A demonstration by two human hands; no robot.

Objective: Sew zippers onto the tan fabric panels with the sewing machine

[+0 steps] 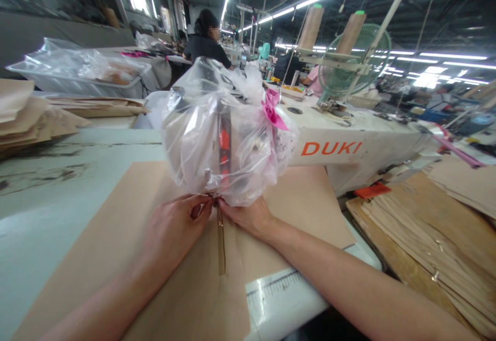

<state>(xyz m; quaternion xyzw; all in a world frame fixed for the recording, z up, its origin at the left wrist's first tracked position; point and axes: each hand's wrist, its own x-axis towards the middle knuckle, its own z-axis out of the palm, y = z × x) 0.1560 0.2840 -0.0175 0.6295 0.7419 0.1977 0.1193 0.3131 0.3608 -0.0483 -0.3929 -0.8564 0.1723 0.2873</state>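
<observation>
A wide tan fabric piece [302, 212] lies under the head of a sewing machine [329, 134]. A narrow zipper strip with a metallic glint [221, 243] runs down its middle. My left hand [176, 227] is closed in a pinch at the top end of this strip, close to the needle area. Opposite it, my right hand [248, 218] has its fingertips drawn together at the same spot, partly under the plastic. Clear plastic [194, 139], tied with a pink ribbon [273, 109], wraps the machine head and hides the needle and presser foot. What exactly the fingertips grip is hard to see.
Tan pieces [23, 113] are stacked at the left, before a plastic-lined bin [127, 85]. On the right, a wooden board [356, 217] carries more tan pieces with metal pulls. Thread cones [351, 33] and a green fan [372, 62] stand behind. A co-worker [207, 41] sits farther back.
</observation>
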